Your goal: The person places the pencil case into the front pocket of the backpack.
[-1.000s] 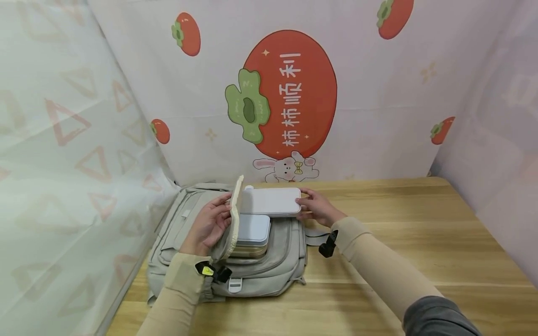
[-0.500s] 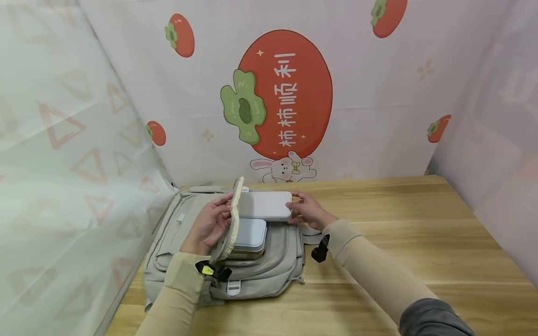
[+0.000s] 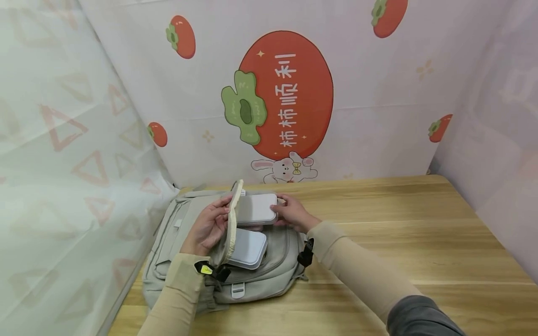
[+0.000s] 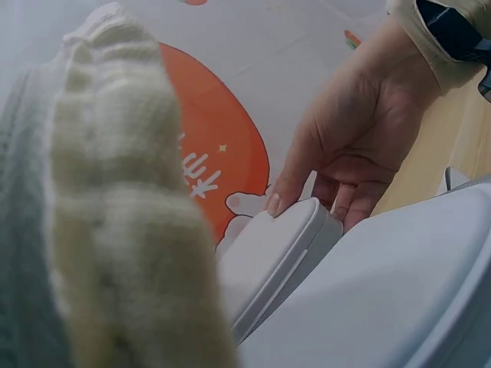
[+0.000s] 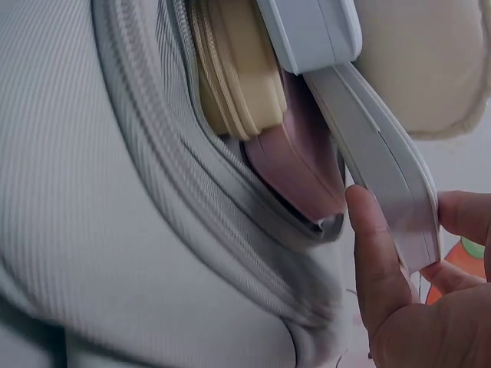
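Observation:
A grey backpack (image 3: 273, 284) lies on the table, its pocket unzipped. My left hand (image 3: 207, 227) holds up the pocket's flap (image 3: 232, 224) by its pale, fuzzy edge. With thumb and fingers, my right hand (image 3: 293, 213) pinches the end of a white flat case (image 3: 256, 208), whose far end goes behind the flap. Below it, a light blue case (image 3: 249, 248) lies tilted at the opening, partly hidden by the flap. Inside the pocket, the right wrist view shows a beige case (image 5: 249, 69) and a pink case (image 5: 295, 172).
The wooden table (image 3: 399, 242) extends to the right of the backpack. A printed cloth (image 3: 370, 130) with persimmon pictures stands behind, and another white cloth (image 3: 63, 196) borders the left. A strap buckle (image 3: 237, 290) lies at the bag's near side.
My right hand has moved left with the white case, which now reaches further behind the flap. The light blue case has shifted lower and tilted. My left hand still holds the flap.

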Demonstrator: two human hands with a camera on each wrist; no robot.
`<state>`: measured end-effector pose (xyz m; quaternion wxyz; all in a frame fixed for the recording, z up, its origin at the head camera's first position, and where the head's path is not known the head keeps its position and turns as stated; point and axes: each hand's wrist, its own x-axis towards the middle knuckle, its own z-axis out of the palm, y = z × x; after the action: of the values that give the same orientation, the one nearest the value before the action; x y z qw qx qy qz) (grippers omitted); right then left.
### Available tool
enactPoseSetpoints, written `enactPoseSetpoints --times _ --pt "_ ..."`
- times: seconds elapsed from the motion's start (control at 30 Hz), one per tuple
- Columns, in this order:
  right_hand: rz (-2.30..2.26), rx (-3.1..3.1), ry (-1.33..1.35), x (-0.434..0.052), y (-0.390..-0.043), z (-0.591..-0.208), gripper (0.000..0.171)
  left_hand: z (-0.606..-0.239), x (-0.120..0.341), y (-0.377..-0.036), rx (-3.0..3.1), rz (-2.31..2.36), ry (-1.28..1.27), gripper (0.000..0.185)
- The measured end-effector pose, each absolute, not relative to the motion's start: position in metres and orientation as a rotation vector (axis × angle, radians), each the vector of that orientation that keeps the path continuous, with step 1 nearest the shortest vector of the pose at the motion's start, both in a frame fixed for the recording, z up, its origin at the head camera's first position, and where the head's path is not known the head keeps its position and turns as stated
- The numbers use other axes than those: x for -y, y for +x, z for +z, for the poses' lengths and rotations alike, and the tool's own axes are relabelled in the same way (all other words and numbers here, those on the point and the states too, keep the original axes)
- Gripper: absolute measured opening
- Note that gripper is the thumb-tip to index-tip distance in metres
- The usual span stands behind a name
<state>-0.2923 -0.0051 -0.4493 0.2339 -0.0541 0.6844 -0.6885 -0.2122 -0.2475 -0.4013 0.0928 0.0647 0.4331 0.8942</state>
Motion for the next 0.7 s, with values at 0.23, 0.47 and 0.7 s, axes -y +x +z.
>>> enactPoseSetpoints --times 0.23,0.47,0.7 --pt "-1.882 -1.900 -0.145 0.019 -0.293 -0.450 0.053 -0.402 0.250 -0.212 -1.251 2.649 0.211 0.052" --pt "-1.868 -1.915 -0.114 0.036 -0.291 -0.453 0.048 -0.403 0.252 -0.213 -1.251 2.629 0.236 0.051" --pt "-1.857 -1.939 -0.113 0.048 -0.290 -0.456 0.046 -0.408 0.254 -0.215 -1.263 2.588 0.340 0.042"
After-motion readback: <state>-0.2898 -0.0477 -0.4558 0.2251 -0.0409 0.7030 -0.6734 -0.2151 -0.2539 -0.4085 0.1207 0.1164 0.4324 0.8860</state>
